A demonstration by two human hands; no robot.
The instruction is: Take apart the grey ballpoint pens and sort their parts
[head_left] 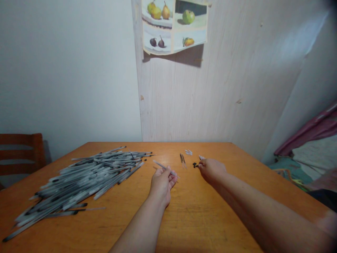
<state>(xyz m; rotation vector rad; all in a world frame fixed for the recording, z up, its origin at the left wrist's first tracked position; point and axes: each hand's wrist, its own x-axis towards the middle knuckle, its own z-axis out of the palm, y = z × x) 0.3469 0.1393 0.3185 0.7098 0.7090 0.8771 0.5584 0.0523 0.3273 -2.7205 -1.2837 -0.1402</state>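
Pale wood-grain wall panel [189, 105] bears paper sheet of four fruit paintings [172, 30]. Left: red-brown slatted wooden chair [18, 154]. Right: mauve cloth [313, 133].

A slim, translucent tube [160, 164] is held slantwise, far end leftward. Small black pieces [194, 164] lie clustered to its right.

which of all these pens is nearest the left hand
The pale pen gripped in the fingers of the left hand: the other pens lie on the table, most heaped to its left.
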